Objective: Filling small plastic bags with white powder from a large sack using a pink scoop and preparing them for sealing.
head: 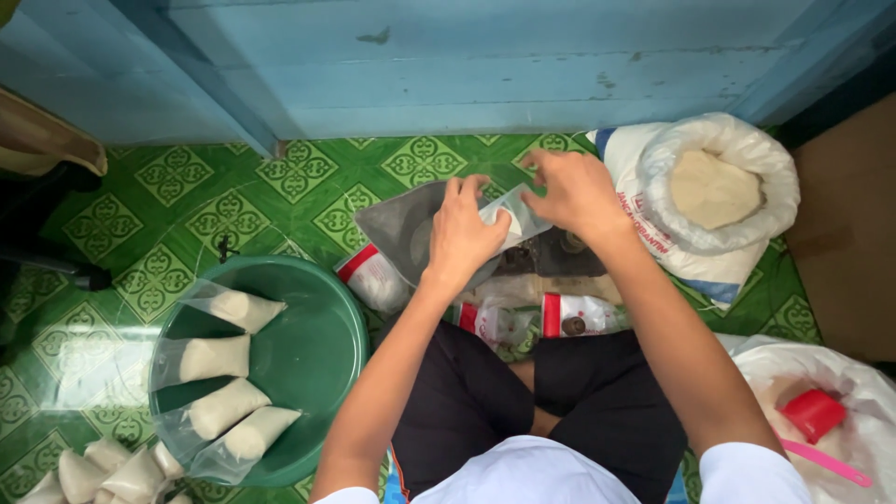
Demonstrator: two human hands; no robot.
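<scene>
**Flour bagging well under way, one more bag in hand**

At the centre of the frame, the left hand [464, 235] and the right hand [571, 191] both pinch a small clear plastic bag [511, 217] holding a little white powder. The left hand grips its near edge and the right hand closes on its upper right corner, above a grey scale pan [403, 229].

Judging from how things lie, a good share is done. Four filled bags [224, 359] rest along the left rim of the green basin [308, 355] at lower left, and a further heap of filled bags [103, 471] lies on the green patterned floor [177, 215] in the bottom left corner.

Plenty seems left. The open sack of white powder [714, 191] at upper right looks nearly full. A red scoop with a pink handle [814, 415] sits in a white bag [840, 373] at lower right. The bag in hand does not look sealed yet.
</scene>
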